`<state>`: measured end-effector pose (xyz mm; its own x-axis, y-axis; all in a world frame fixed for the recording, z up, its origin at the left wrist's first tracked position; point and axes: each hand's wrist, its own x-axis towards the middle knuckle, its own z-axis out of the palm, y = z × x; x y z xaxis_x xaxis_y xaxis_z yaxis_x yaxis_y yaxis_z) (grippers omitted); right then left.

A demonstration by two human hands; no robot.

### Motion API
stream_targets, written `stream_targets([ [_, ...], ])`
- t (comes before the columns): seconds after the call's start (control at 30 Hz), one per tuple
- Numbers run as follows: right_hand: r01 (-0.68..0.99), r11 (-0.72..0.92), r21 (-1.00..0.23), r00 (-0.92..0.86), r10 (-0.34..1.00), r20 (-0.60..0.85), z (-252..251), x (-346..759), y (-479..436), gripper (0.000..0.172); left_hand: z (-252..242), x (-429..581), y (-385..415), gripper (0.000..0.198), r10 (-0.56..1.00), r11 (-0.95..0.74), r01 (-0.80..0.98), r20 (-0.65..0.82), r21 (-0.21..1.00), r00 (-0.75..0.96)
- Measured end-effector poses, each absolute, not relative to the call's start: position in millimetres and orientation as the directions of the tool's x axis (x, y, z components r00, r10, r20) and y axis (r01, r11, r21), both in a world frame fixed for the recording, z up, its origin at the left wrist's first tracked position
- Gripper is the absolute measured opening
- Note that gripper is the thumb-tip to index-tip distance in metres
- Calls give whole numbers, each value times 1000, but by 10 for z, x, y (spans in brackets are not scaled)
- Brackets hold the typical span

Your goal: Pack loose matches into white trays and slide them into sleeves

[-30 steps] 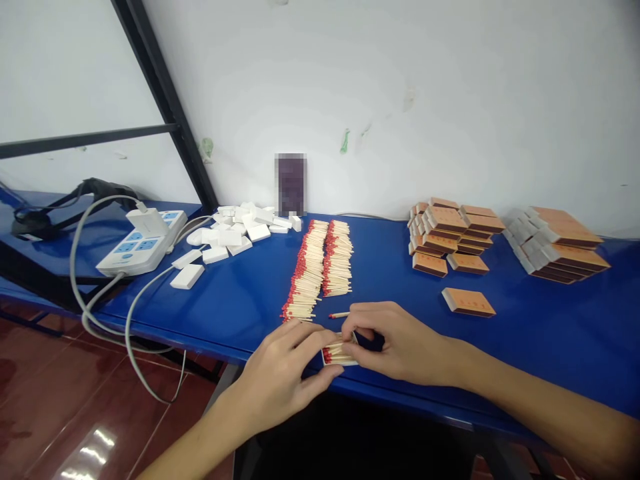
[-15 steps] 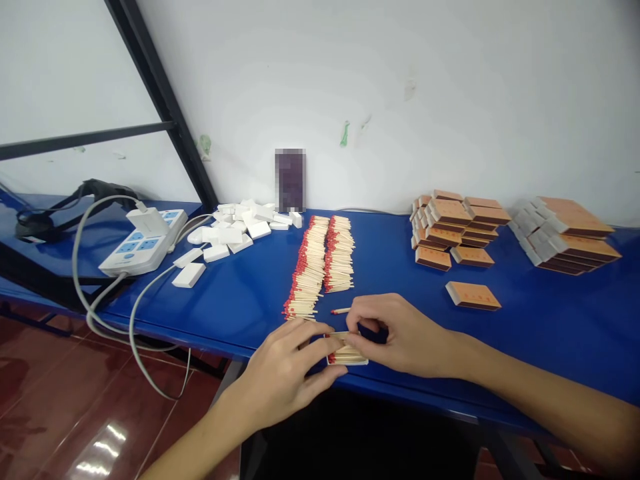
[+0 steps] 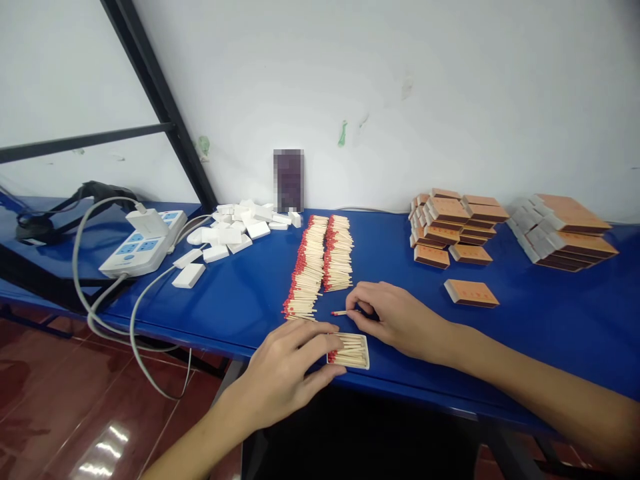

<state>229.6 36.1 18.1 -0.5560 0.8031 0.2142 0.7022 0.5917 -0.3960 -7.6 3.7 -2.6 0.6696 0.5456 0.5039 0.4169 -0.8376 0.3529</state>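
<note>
A small white matchbox tray [image 3: 367, 353] filled with red-tipped matches lies near the table's front edge. My left hand [image 3: 295, 363] grips its left end, fingers over the match heads and thumb along the near side. Just behind the tray, my right hand [image 3: 393, 317] pinches a single match [image 3: 339, 313] between thumb and index finger, its red head pointing left. Beyond it, loose matches lie in two long rows, a left row [image 3: 306, 273] and a shorter right row [image 3: 339, 257], heads mostly to the left.
Several white trays [image 3: 230, 233] are heaped at back left, beside a power strip [image 3: 145, 243] with cables. Orange matchboxes [image 3: 450, 217] are stacked at the back right, with larger orange packs [image 3: 570, 223] farther right. One matchbox [image 3: 471, 293] lies alone in front. A blurred dark rectangle [image 3: 290, 180] stands against the wall.
My right hand has moved from over the tray back to the lone match and now pinches it. The tray's matches show more. My left hand stays on the tray.
</note>
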Motion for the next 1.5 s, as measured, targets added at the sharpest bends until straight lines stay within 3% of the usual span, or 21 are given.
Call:
stream_targets([
  [0.2,725,584,-364,-551,810,201,203,2305,354,9,-18,-84,21,17,517,-855,444,496,267,698],
  [0.53,748,619,-239,-579,785,219,164,2323,360,8,-19,-57,34,30,551,-835,435,527,337,647],
  [0.8,702,627,-338,-556,779,290,236,2354,366,6,-27,-61,30,18,573,-819,474,529,324,627],
  [1.03,595,666,-450,-608,739,289,302,2359,324,8,-9,-24,21,44,645,-763,508,526,399,554],
  [1.23,572,679,-460,-694,700,170,385,2293,221,6,-28,-28,7,29,725,-688,552,494,471,481],
  [1.5,542,684,-488,-727,673,135,366,2238,149,19,21,-34,28,25,647,-762,475,479,440,593],
])
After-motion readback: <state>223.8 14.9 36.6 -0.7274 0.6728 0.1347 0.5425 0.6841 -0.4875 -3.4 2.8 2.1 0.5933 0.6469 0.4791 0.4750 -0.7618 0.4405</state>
